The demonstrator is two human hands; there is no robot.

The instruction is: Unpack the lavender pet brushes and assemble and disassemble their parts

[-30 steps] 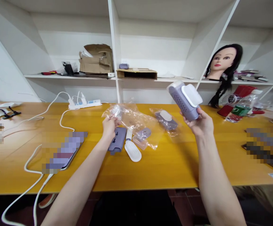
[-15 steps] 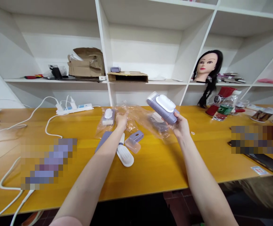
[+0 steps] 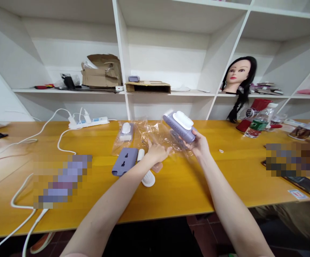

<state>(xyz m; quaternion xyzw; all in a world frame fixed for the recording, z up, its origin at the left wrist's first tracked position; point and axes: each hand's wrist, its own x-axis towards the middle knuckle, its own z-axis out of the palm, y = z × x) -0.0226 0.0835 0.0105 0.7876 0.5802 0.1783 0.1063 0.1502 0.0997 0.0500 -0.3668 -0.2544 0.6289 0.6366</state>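
My right hand [image 3: 199,145] grips a purple device [image 3: 180,127] with a white oval piece on its upper face and rows of small holes along its side, held tilted above the table. My left hand [image 3: 158,153] has its thumb and a finger spread apart, over a translucent pinkish piece [image 3: 158,167] that it partly covers. Beneath my left forearm a white ribbed oval pad [image 3: 148,179] shows in part. Left of it lies a flat purple casing [image 3: 125,161] with two dark slots. Transparent plastic wrap [image 3: 155,130] spreads behind, with another purple-and-white device [image 3: 126,132] at its left.
A white power strip [image 3: 89,122] with cables stands at the back left; a blurred-out object [image 3: 66,180] with a cable lies in front. Toward the right are a water bottle [image 3: 260,121], a red object and a black item [image 3: 301,184]. Shelves hold cardboard boxes [image 3: 101,73] and a mannequin head [image 3: 236,75].
My left hand has come off the plastic wrap, moving right and nearer, over the small parts. The purple casing now shows more fully. My right hand keeps the device, slightly lower.
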